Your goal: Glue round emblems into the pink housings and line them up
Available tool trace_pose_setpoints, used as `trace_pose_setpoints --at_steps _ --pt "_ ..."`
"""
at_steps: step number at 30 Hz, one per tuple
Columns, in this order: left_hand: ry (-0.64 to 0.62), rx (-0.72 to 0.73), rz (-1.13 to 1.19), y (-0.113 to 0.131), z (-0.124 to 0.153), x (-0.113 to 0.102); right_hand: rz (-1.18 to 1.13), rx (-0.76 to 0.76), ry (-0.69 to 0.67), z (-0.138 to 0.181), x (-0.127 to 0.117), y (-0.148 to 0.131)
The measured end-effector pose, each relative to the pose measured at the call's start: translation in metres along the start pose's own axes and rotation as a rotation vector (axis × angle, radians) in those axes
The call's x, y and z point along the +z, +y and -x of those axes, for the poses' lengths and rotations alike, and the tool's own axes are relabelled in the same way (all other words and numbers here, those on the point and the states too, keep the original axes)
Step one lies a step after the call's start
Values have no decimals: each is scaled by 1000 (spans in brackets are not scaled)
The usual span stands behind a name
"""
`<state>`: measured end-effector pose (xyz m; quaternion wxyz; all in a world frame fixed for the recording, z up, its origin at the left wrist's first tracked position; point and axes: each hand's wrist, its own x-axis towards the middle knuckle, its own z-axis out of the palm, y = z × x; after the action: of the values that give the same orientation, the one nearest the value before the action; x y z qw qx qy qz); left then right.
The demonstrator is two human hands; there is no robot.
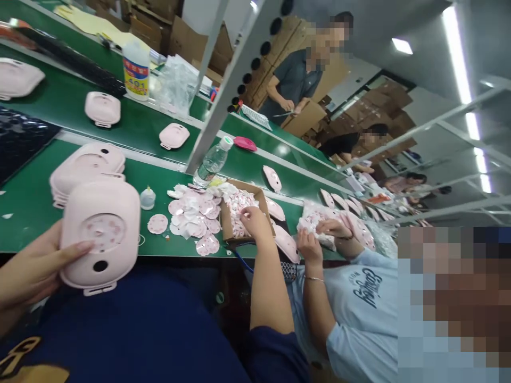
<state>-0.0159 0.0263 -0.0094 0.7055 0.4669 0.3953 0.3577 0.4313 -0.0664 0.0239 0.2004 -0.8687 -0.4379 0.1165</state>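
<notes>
My left hand (pixel 51 258) grips a pale pink plastic case (pixel 120 213), its thumb lying on the patterned round recess near the middle. The case has a black oval spot and a hinge-like tab at its lower edge. To the right, my right hand (pixel 255 221) dips into a shallow cardboard box (pixel 227 221) full of small pink-and-white patterned pieces (pixel 239 205). Its fingers are pinched together, and what is between them is too small to make out. Left of the box lies a heap of round patterned discs (pixel 195 210), with one loose disc (pixel 157 224) nearer the case.
More pink cases (pixel 88 162) are stacked behind my left hand; others sit on the green conveyor (pixel 139 125). A water bottle (pixel 211 162), a small dropper bottle (pixel 147 198) and a metal post (pixel 223 85) stand nearby. At right, a co-worker's hands (pixel 311 247) handle similar pieces.
</notes>
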Motion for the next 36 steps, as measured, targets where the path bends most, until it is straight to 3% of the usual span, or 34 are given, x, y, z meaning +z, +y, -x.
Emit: trace_pose_setpoints --at_steps 4,8,11,14,21,25,32,36 --pt "-10 -74 15 9 8 34 -267 -148 50 31 9 -33" --pt "-193 -70 -83 11 7 55 -470 -420 66 91 28 -99" --pt "-267 -56 -164 10 8 62 -333 -819 255 132 41 -142" --pt "-290 -2 -205 9 10 63 -151 -996 311 151 50 -160" --pt "-285 63 -167 6 17 63 -251 -954 113 147 50 -154" --pt "-272 35 -130 7 21 64 -266 -931 166 148 50 -157" --pt "-304 6 -104 9 23 63 -106 -1041 262 149 51 -155" --pt "-331 28 -102 6 23 63 -82 -980 293 150 52 -153"
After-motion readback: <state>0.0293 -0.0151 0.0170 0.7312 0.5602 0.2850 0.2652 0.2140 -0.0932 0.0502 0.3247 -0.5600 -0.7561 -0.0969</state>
